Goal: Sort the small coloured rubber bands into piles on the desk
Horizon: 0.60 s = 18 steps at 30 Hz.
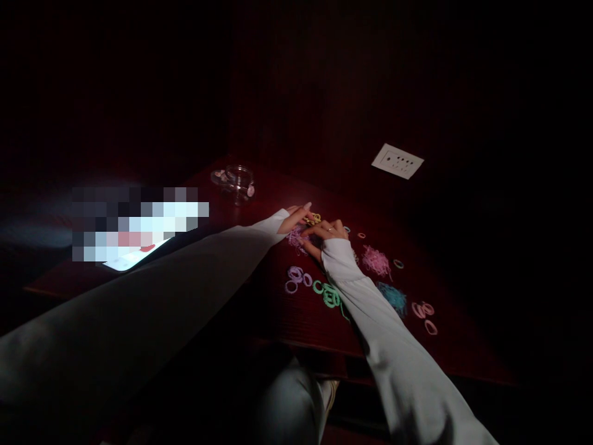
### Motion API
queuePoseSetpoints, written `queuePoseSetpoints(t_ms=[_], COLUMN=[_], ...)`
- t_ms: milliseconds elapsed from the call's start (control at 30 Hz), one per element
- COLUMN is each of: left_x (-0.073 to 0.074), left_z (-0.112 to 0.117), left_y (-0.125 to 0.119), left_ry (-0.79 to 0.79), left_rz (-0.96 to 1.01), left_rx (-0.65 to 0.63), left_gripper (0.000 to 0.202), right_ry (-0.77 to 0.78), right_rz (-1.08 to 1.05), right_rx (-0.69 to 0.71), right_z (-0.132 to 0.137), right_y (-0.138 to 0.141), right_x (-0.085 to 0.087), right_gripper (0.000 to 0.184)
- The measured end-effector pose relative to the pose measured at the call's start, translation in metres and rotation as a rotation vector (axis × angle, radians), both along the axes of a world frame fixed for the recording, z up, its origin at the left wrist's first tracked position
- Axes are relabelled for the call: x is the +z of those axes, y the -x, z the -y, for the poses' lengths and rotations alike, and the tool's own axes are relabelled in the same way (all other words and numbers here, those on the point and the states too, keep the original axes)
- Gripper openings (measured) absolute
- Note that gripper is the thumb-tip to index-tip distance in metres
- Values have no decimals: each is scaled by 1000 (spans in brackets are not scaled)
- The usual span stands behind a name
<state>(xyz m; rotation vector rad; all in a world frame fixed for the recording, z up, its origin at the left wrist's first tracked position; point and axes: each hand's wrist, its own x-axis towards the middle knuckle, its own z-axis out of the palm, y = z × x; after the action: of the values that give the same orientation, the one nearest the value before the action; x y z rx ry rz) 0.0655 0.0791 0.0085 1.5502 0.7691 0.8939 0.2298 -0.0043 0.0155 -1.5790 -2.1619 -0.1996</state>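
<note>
My left hand (298, 216) lies beside a small heap of yellow hair ties (315, 219), its visible fingers stretched and apart. Just to its right, my right hand (328, 235) bends over a tangle of thin purple elastic bands (294, 237). Its thumb and index tips come close together at the tangle; what is between them, if anything, is too small to tell. Nearer me lie purple hair ties (295, 275) and green hair ties (330, 296). The right forearm partly covers the green ones.
On the dark red table (278, 321), a pink tangle (376, 262), a blue tangle (393, 298) and pink hair ties (423, 310) lie to the right. A clear jar (239, 179) stands at the back left. A lit, blurred screen (125, 259) glows at left. A wall socket (397, 161) is behind.
</note>
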Motion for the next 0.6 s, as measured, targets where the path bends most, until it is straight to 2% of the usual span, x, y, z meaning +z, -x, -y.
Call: queuePoseSetpoints(t_ms=[167, 433, 600], left_x=[1, -6, -6], left_z=[2, -4, -4], left_y=[1, -4, -3], left_ry=[-3, 8, 12], left_rz=[2, 27, 44], left_rx=[-25, -15, -24], left_gripper=[45, 49, 52], right_ry=[-7, -36, -40], right_rz=[-13, -72, -131], right_rx=[-1, 5, 12], right_z=[-2, -4, -4], right_y=[-2, -5, -5], right_x=[0, -5, -1], right_gripper=[21, 19, 20])
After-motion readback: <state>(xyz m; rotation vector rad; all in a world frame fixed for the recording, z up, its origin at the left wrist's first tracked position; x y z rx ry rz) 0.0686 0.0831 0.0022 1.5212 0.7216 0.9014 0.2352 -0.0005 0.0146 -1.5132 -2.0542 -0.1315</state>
